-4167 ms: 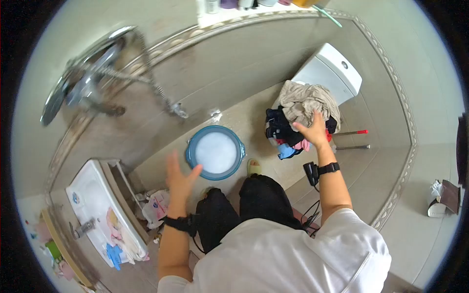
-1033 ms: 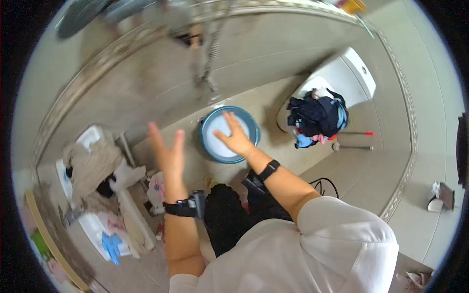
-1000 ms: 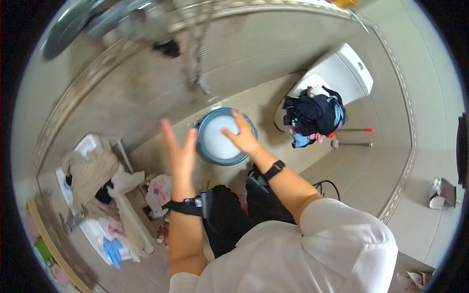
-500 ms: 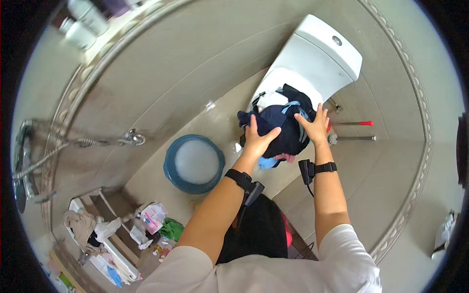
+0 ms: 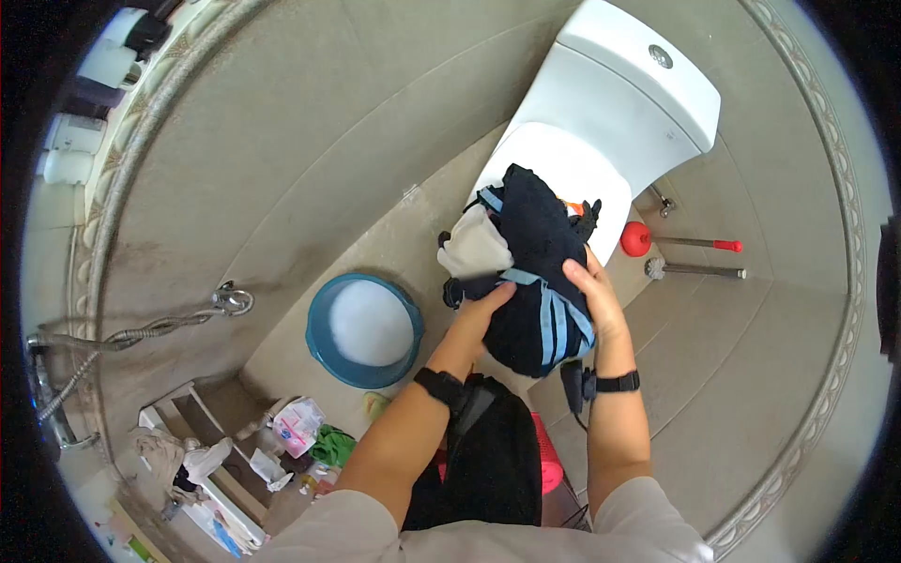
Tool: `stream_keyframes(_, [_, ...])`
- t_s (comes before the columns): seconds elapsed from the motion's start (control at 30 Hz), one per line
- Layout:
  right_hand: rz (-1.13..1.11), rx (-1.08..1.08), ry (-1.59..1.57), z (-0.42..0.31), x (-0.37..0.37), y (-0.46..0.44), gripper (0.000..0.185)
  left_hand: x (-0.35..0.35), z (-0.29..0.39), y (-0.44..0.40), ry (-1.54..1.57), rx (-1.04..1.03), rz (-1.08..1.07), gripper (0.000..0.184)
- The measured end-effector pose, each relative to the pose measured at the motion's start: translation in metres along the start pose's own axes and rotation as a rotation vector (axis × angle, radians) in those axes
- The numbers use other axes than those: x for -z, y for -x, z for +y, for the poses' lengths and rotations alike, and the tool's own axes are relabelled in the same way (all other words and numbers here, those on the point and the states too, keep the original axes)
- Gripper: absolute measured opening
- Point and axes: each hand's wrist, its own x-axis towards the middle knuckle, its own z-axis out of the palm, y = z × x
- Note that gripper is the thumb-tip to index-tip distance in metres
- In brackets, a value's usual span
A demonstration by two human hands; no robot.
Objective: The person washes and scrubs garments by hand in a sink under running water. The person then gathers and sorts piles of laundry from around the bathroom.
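Note:
Both my hands are closed round a bundle of clothes [image 5: 535,230], mostly black or dark navy with light blue stripes. My left hand [image 5: 483,314] grips its left side, the fingers partly hidden by cloth. On the other side my right hand [image 5: 601,296] presses in, thumb on top and fingers underneath. A cream-white piece [image 5: 476,246] hangs at the bundle's left, and a bit of orange shows near the top right. The bundle is in front of the closed white toilet lid [image 5: 554,145], overlapping its near part. Left of my hands stands a blue basin [image 5: 320,352] with white suds [image 5: 373,324].
A red plunger [image 5: 635,238] and a toilet brush [image 5: 694,271] lie right of the toilet. A white rack [image 5: 202,511] with cloths stands lower left. A shower hose [image 5: 141,328] hangs on the left wall. Bottles [image 5: 70,150] line a ledge.
The bundle has come up and toward my body, away from the toilet lid. My hands have closed on it from a spread position. The view has shifted slightly.

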Motion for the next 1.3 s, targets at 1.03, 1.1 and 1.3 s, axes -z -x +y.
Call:
stream_keyframes(1.03, [-1.17, 0.327, -0.126, 0.028, -0.78, 0.396, 0.061, 0.376, 0.209, 0.753, 0.091, -1.348, 0.585, 0.045])
stream_keyframes(1.1, [-1.171, 0.277, -0.093, 0.053, -0.829, 0.402, 0.062, 0.44, 0.227, 0.756, 0.256, -1.277, 0.597, 0.046])
stream_keyframes(1.3, [-1.001, 0.838, 0.851, 0.211, -0.883, 0.362, 0.073, 0.572, 0.219, 0.696, -0.48, -1.019, 1.567, 0.096])
